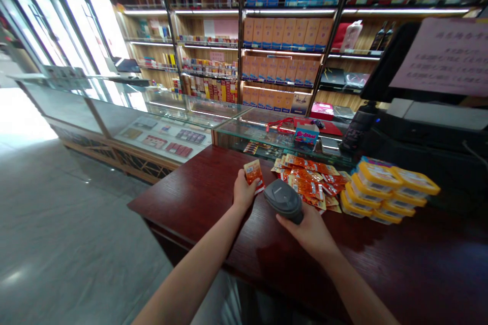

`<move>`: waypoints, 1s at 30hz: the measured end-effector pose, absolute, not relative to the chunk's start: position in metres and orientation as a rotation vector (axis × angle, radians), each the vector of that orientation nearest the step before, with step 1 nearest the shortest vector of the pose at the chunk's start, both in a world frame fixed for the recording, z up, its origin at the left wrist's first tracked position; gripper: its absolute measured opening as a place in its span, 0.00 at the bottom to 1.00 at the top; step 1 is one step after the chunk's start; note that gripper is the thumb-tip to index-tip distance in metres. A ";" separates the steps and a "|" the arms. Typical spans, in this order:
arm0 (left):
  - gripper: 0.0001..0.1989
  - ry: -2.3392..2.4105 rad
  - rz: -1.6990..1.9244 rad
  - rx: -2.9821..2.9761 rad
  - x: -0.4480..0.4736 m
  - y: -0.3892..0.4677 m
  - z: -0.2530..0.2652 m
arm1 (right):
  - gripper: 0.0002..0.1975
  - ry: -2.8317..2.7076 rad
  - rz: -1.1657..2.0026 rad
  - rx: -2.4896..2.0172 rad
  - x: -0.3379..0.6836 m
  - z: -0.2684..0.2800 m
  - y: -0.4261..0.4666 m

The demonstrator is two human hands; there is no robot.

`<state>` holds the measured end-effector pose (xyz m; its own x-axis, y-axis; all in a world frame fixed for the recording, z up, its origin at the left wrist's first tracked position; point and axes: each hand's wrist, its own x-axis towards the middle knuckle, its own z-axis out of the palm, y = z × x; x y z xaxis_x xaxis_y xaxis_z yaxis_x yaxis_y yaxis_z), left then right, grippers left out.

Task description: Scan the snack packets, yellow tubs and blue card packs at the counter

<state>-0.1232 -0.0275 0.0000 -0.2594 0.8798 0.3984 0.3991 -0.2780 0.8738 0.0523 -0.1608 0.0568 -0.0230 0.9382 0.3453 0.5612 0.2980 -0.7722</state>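
Note:
In the head view my left hand point(244, 191) is closed on a small orange-and-cream snack packet point(253, 172), held upright just over the dark red wooden counter point(190, 188). My right hand point(310, 228) grips a dark grey barcode scanner point(282, 198) by its handle, with its head tilted toward the packet. Scanner and packet are a small gap apart. Behind the scanner lies a loose pile of similar snack packets point(308, 175), partly hidden by it. To the right of the pile stand several stacked plastic tubs point(375, 177) with yellow lids.
A glass display case point(236, 122) borders the counter's far edge, bearing a small blue-and-pink box point(306, 134) and a red lanyard point(281, 124). At right stand a dark bottle point(358, 127) and a monitor point(396, 61) with a pink paper sheet. Shelves of boxes point(287, 33) line the back wall.

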 end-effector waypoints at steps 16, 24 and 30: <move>0.23 0.948 1.507 1.416 -0.104 -0.014 0.022 | 0.15 -1.972 -0.364 -1.494 0.133 -0.001 -0.194; 0.09 1.017 1.240 1.525 -0.038 0.023 0.044 | 0.14 -1.875 -0.299 -1.536 0.136 0.003 -0.193; 0.10 1.365 1.018 1.569 -0.006 0.042 0.041 | 0.13 -1.837 -0.262 -1.546 0.139 0.004 -0.191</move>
<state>-0.0060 0.0425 0.0413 0.0926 0.9935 0.0662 0.3472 -0.0945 0.9330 0.1388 -0.1912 0.0045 -0.0313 0.7786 0.6267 0.9229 0.2633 -0.2810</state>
